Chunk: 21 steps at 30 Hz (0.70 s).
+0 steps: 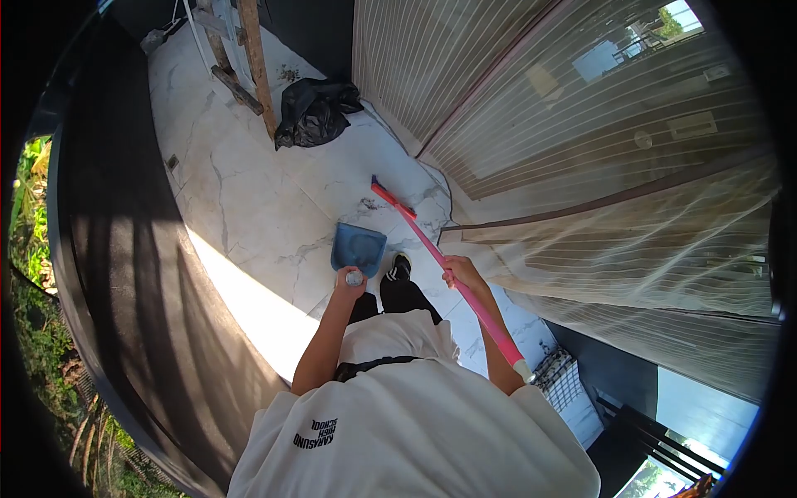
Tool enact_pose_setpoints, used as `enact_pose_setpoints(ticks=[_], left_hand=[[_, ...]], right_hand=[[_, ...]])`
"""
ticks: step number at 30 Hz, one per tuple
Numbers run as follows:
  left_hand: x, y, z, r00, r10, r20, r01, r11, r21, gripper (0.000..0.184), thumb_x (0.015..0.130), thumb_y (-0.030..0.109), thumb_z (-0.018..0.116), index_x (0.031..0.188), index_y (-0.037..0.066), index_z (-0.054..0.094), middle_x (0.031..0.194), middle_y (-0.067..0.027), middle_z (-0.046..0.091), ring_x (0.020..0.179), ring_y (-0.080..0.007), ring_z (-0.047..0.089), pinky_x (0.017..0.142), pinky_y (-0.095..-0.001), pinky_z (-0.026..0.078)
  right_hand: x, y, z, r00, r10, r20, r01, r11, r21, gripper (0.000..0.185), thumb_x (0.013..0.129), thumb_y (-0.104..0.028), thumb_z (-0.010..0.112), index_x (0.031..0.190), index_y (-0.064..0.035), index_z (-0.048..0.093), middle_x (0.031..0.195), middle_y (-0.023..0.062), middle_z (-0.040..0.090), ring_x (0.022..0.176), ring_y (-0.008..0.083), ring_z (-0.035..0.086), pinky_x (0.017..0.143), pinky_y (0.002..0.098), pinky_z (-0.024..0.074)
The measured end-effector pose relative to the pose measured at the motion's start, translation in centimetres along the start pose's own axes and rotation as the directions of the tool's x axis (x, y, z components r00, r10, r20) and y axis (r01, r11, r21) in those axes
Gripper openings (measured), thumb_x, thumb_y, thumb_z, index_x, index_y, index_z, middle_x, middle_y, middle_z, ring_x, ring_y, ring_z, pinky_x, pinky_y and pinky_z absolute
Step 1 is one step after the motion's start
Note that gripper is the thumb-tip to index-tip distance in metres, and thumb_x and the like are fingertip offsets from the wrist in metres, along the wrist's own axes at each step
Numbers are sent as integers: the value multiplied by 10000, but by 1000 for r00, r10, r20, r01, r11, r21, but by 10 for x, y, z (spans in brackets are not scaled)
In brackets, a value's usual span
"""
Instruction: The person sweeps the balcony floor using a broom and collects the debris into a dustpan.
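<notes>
My left hand (344,286) is wrapped round the upright handle of a blue dustpan (359,246), which rests on the floor in front of my feet. The round end of that handle shows above my fist. My right hand (463,274) grips the pink pole of a broom (490,322). Its pink head (393,200) is down on the tiles, ahead and to the right of the dustpan. A small patch of dark dirt (369,203) lies on the floor between the broom head and the dustpan.
A black plastic bag (317,112) lies ahead beside a wooden ladder-like frame (253,66). Sheer striped curtains (573,216) hang along the right. A dark curved wall (124,224) bounds the left. Behind me on the right are a checked cloth (556,369) and dark slatted furniture (631,440).
</notes>
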<state>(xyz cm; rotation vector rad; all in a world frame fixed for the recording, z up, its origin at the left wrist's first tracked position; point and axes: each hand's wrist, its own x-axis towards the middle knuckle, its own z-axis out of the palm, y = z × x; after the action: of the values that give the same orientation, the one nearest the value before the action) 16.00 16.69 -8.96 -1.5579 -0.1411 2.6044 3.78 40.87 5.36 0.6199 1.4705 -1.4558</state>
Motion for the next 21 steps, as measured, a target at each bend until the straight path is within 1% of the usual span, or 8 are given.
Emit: enact_pose_setpoints(ticks=[4,6,8,14,17,18,20,21], left_hand=[[6,2,-3,1000,0,-31,-1,999,-36,79,646,52,434,569,33,439,502,-57,408,445,-167,451,393,-244,397],[15,5,-9,992,-115,-48,110,989,-101,83,638,45,444,557,29,434,498,-62,411,441,-171,451,393,-239,403],[2,1,1,996,-83,-23,80,990,-114,86,637,41,446,554,24,431,496,-65,412,441,-173,452,397,-235,409],[1,4,2,1000,-24,-4,23,985,-169,97,632,10,451,546,10,409,492,-72,415,448,-175,454,408,-229,425],[3,5,2,1000,-16,-8,14,980,-199,101,639,-6,448,552,7,400,497,-77,409,442,-172,449,408,-227,426],[6,5,1,1000,-29,-12,25,976,-218,103,644,-10,446,555,5,397,499,-79,405,437,-171,445,408,-228,427],[8,3,0,999,-15,-28,9,978,-209,100,650,-10,443,561,2,398,501,-81,403,431,-170,441,408,-228,428],[8,2,-1,999,-6,-41,-2,980,-198,97,656,-9,440,568,-1,399,503,-83,400,426,-168,437,408,-227,429]], right_hand=[[-31,-29,-30,994,-88,-62,79,987,-143,25,717,-70,438,738,-59,448,483,34,383,353,85,357,286,212,289],[-35,-45,-43,985,-103,-141,84,988,-130,42,729,-90,425,731,-60,454,484,34,388,353,83,367,285,211,299],[-19,-55,-64,973,-168,-156,136,971,-197,61,732,-98,417,713,-55,457,478,37,401,346,88,379,282,218,314],[77,-43,-121,962,-205,-179,149,947,-283,50,687,-81,425,671,-45,456,450,46,410,321,113,393,279,251,342],[97,-24,-113,963,-102,-251,54,980,-194,37,665,-61,426,671,-37,453,435,53,401,322,134,409,277,272,344],[98,-17,-105,964,-100,-248,52,980,-194,37,665,-61,426,671,-37,453,435,53,401,322,134,409,277,272,344],[94,0,-84,947,-213,-239,134,942,-308,38,663,-47,419,676,-23,445,432,66,402,322,160,415,287,299,356],[90,5,-72,953,-179,-244,109,955,-274,42,666,-41,418,690,-15,442,431,71,399,318,169,410,291,310,356]])
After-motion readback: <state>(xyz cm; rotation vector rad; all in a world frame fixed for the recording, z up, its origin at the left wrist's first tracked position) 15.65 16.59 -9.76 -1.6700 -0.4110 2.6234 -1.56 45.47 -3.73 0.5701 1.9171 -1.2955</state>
